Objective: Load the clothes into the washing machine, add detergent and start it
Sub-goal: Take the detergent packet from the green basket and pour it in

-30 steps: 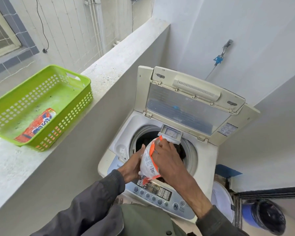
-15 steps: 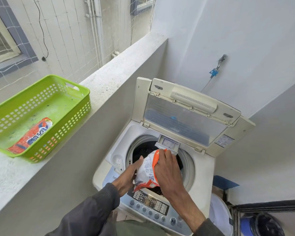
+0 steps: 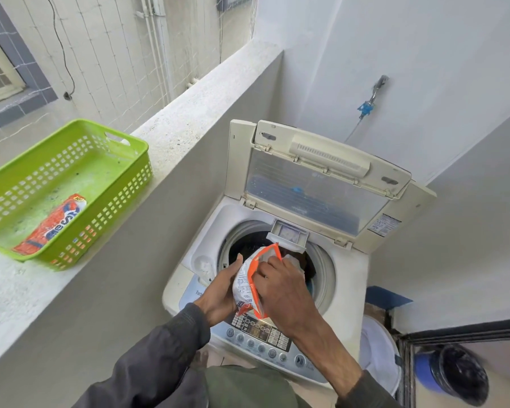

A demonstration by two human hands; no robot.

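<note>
A white top-load washing machine (image 3: 345,284) stands with its lid (image 3: 321,184) raised. Dark clothes (image 3: 248,245) lie in the drum. A small detergent drawer (image 3: 289,235) is pulled out at the drum's back rim. Over the drum I hold a white and orange detergent pouch (image 3: 249,285), its open corner tilted up toward the drawer. My left hand (image 3: 221,295) supports the pouch from the left side. My right hand (image 3: 283,293) grips it from the right, fingers curled round its upper part. The control panel (image 3: 262,337) is below my hands.
A green plastic basket (image 3: 109,160) sits on the concrete ledge (image 3: 189,119) at left, with a second orange detergent packet (image 3: 53,223) inside. A tap (image 3: 371,95) is on the wall behind the machine. A white bucket (image 3: 377,357) and a blue bin (image 3: 451,372) stand at lower right.
Both hands and the pouch stay over the drum. The pouch's open corner has tipped a bit closer to the drawer. The camera has tilted up slightly.
</note>
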